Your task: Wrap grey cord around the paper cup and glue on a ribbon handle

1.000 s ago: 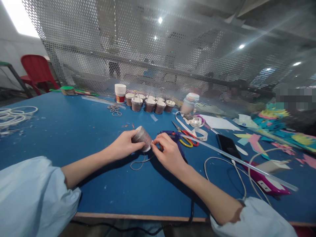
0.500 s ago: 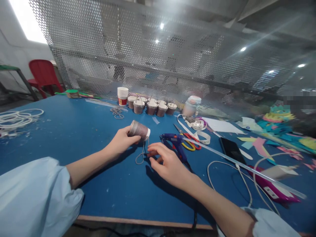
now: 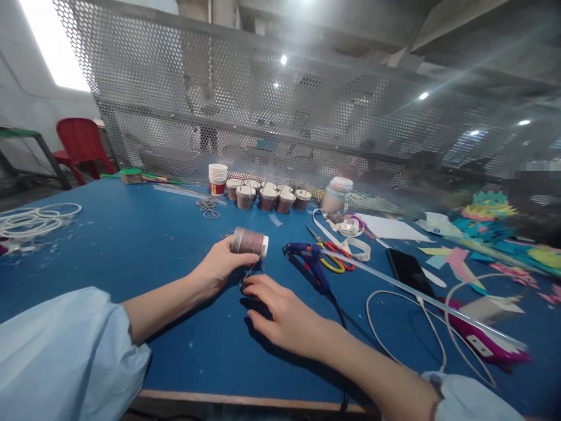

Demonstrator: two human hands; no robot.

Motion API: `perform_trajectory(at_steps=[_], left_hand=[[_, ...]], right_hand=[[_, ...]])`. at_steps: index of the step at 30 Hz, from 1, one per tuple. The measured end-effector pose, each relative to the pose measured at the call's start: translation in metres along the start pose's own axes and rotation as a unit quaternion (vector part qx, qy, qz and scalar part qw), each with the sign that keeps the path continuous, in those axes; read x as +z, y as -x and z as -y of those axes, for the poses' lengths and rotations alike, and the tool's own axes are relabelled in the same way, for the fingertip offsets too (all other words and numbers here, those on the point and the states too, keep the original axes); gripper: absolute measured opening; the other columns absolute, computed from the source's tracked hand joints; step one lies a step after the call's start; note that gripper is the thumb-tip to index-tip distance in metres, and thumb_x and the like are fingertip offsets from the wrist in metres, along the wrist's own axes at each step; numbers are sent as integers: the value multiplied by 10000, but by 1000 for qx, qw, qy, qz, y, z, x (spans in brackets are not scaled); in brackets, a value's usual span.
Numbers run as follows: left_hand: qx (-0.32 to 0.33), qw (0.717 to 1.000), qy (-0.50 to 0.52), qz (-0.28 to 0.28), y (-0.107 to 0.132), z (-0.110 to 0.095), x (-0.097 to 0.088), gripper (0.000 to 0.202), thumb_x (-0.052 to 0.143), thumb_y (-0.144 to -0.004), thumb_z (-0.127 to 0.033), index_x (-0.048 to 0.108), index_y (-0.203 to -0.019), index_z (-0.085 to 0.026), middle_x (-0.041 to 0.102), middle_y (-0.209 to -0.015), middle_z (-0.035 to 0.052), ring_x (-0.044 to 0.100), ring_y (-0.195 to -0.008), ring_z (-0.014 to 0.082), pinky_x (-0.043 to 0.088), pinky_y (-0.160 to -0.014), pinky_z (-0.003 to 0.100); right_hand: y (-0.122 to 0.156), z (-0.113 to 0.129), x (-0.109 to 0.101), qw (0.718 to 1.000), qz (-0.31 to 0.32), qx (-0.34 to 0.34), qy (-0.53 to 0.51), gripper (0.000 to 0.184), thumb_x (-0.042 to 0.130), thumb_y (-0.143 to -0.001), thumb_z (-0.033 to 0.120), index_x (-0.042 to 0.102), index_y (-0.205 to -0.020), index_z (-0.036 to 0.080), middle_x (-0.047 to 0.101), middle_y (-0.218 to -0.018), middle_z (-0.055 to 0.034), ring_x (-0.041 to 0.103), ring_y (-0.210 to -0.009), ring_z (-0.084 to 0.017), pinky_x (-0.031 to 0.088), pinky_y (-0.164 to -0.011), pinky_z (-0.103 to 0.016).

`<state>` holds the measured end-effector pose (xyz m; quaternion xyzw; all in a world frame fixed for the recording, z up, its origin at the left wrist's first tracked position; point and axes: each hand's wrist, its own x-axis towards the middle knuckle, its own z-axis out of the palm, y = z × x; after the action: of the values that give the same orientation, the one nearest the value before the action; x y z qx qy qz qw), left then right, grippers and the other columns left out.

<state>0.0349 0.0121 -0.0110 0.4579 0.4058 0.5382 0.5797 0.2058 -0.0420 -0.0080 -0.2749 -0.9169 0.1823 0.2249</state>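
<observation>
My left hand (image 3: 219, 261) is closed around a paper cup (image 3: 249, 241) wound with brown and grey cord. The cup lies on its side above the table, its bare white end toward the right. A thin loose cord (image 3: 251, 271) hangs from that end in a loop. Just below the cup, my right hand (image 3: 280, 310) has its fingers stretched out and its thumb apart. Its fingertips are at the lower part of the cord; whether they press on it I cannot tell. Right of the cup lies a blue hot glue gun (image 3: 312, 257) with a long clear glue stick in its back.
Behind stand several cord-wrapped cups (image 3: 267, 199) and a stack of paper cups (image 3: 218, 178). Scissors (image 3: 335, 255), white ribbon (image 3: 360, 251), a phone (image 3: 409, 272) and a white cable (image 3: 372, 301) lie to the right. White cord coils (image 3: 37, 219) are at the left.
My right hand has moved left and down along the hanging cord, its fingers stretching out further. The cup in my left hand has turned more level. The view has tilted up slightly.
</observation>
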Motion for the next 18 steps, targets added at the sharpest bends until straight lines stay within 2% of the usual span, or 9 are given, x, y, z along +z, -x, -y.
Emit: perform_trajectory(at_steps=[4, 8, 10, 13, 16, 18], left_hand=[[10, 999, -44, -17, 6, 0, 4, 402, 780, -532, -136, 647, -910, -116, 665, -727, 2, 575, -637, 113, 442, -613, 232], [18, 997, -72, -29, 6, 1, 3, 384, 759, -539, -131, 628, -900, -116, 657, -709, -4, 572, -619, 116, 431, -581, 226], [30, 995, -84, -34, 3, 3, 0, 336, 752, -544, -137, 621, -854, -120, 634, -665, -18, 545, -579, 104, 409, -550, 219], [54, 992, -97, -55, -5, 5, -8, 293, 746, -546, -151, 603, -801, -129, 595, -609, -41, 499, -534, 86, 371, -514, 208], [78, 988, -103, -81, -16, 6, -20, 289, 735, -563, -163, 589, -810, -135, 575, -597, -50, 477, -516, 80, 360, -503, 208], [89, 986, -109, -93, -22, 6, -27, 280, 724, -576, -164, 578, -812, -137, 564, -593, -51, 477, -513, 81, 366, -506, 210]], right_hand=[[0, 1, 3, 998, 24, -32, 42, 266, 495, -890, 175, 549, -1142, 106, 533, -1282, -181, 535, -1186, -241, 480, -987, -376], [-1, 3, -1, 993, 64, -55, 77, 258, 489, -891, 180, 557, -1131, 111, 540, -1285, -166, 575, -1107, -214, 502, -926, -326], [-2, 7, -4, 986, 101, -92, 97, 225, 488, -894, 190, 581, -1088, 126, 581, -1247, -141, 597, -1047, -193, 496, -901, -302], [2, 17, -7, 968, 140, -173, 116, 173, 481, -900, 230, 621, -969, 155, 675, -1078, -95, 621, -920, -172, 475, -855, -294], [16, 21, -16, 967, 118, -198, 105, 191, 468, -907, 254, 635, -908, 162, 702, -878, -63, 613, -755, -152, 457, -756, -285], [28, 14, -30, 982, 70, -147, 100, 217, 447, -923, 250, 641, -897, 156, 686, -774, -54, 600, -694, -147, 444, -702, -277]])
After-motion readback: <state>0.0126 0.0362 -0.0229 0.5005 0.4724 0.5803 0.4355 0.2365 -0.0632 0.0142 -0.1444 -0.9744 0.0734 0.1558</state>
